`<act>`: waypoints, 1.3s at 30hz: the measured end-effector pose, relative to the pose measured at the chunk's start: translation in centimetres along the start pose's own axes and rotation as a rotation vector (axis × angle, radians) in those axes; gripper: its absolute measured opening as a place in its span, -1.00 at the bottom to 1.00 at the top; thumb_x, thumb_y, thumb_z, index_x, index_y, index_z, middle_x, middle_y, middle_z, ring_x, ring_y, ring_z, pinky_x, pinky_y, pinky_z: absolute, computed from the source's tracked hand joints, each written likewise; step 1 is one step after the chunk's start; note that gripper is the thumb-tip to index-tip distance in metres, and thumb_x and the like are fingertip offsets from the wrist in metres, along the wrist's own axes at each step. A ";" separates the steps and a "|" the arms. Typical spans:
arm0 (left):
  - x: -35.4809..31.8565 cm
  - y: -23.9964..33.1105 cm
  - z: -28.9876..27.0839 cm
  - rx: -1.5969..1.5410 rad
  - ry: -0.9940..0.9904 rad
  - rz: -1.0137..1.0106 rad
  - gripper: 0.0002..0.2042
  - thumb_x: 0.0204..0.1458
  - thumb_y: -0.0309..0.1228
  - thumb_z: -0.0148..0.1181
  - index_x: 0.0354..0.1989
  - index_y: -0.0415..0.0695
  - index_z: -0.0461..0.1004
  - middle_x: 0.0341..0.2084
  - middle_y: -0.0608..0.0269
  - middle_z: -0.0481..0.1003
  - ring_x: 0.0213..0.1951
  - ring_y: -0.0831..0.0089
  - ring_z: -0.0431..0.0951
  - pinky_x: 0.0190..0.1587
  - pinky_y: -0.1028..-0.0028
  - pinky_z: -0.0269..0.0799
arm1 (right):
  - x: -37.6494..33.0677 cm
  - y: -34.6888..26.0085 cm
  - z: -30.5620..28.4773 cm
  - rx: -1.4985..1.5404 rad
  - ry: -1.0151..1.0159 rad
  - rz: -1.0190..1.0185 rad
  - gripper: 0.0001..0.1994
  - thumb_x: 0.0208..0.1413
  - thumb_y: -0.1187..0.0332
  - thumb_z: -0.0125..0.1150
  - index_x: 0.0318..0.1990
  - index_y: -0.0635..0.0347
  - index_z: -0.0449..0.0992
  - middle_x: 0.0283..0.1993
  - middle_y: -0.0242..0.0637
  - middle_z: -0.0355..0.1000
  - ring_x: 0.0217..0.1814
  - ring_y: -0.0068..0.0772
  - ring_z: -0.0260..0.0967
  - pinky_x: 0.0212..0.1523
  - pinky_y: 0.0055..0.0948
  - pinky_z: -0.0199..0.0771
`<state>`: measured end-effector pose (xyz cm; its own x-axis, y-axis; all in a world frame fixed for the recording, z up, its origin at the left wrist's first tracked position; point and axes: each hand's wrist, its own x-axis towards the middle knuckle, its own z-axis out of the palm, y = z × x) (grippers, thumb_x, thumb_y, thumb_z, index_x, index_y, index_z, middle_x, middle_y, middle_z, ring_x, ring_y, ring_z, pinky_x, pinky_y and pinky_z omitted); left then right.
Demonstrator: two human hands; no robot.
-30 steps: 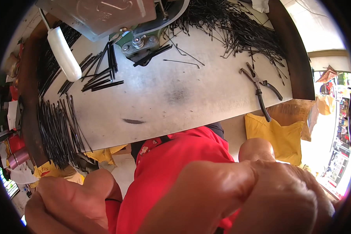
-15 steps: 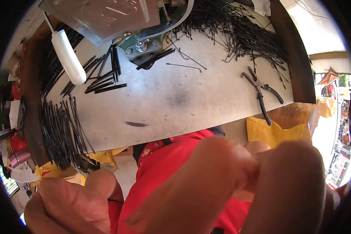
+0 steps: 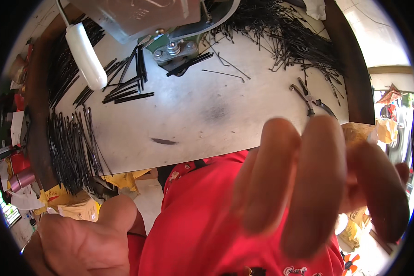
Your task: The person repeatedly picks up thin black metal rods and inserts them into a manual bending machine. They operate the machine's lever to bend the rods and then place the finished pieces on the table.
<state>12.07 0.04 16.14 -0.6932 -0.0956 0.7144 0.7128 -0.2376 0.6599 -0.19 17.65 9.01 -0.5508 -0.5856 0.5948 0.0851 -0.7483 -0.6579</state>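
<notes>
1. Pliers (image 3: 309,98) lie on the table's right side, handles now mostly masked by the right hand (image 3: 315,184); hand has just lifted and spread from a low curl; fingers apart, nothing seen in them, contact with pliers not evident.
2. Left hand (image 3: 89,234) low left, well apart from the right, about where it was; palm bare, fingertips out of sight, can't tell if they hold anything.
3. Upright bundle of black rods (image 3: 71,152) at the table's near-left edge, nearest the left hand; untouched.
4. Loose bent rods (image 3: 223,72) mid-table, same layout as before; so I'd call it hand movement only, no change to the workpieces.
5. Machine housing (image 3: 142,18), white handle (image 3: 86,55) and tangled rod pile (image 3: 285,41) beyond; no hand there.
</notes>
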 end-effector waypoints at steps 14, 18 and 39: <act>-1.7 -0.6 -2.9 0.898 0.230 0.229 -0.93 0.02 -0.46 0.07 -0.44 -0.19 0.40 -0.56 0.13 0.45 -0.57 0.41 0.44 -0.55 0.51 0.36 | -3.5 1.5 -5.0 -1.411 0.330 0.511 -0.77 0.04 0.42 0.16 -0.11 0.12 0.50 -0.26 -0.26 0.42 -0.37 -0.29 0.42 -0.36 -0.38 0.42; -4.4 -2.8 -7.5 1.209 0.681 -0.061 -0.88 0.01 -0.64 0.12 -0.27 -0.39 0.51 -0.33 0.08 0.52 -0.34 0.43 0.53 -0.23 0.52 0.47 | -4.5 3.7 -7.4 -1.952 0.243 0.434 -0.85 -0.06 0.40 0.24 -0.29 0.13 0.51 -0.35 -0.28 0.38 -0.35 -0.14 0.41 -0.39 -0.27 0.41; -13.5 -3.5 -16.5 1.829 0.480 -0.807 -0.85 -0.10 -0.35 0.22 -0.39 -0.15 0.55 -0.40 0.14 0.48 -0.38 0.17 0.51 -0.31 0.29 0.39 | -5.1 6.1 -8.8 -1.970 0.282 0.283 -0.90 0.08 0.32 0.16 -0.31 0.12 0.46 -0.41 -0.27 0.39 -0.51 -0.19 0.38 -0.48 -0.30 0.35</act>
<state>17.12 -13.78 0.34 -0.5885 -0.7508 0.3000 -0.6576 0.6603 0.3627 -4.22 18.83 -2.08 -0.7941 -0.4005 0.4571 -0.5691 0.7540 -0.3280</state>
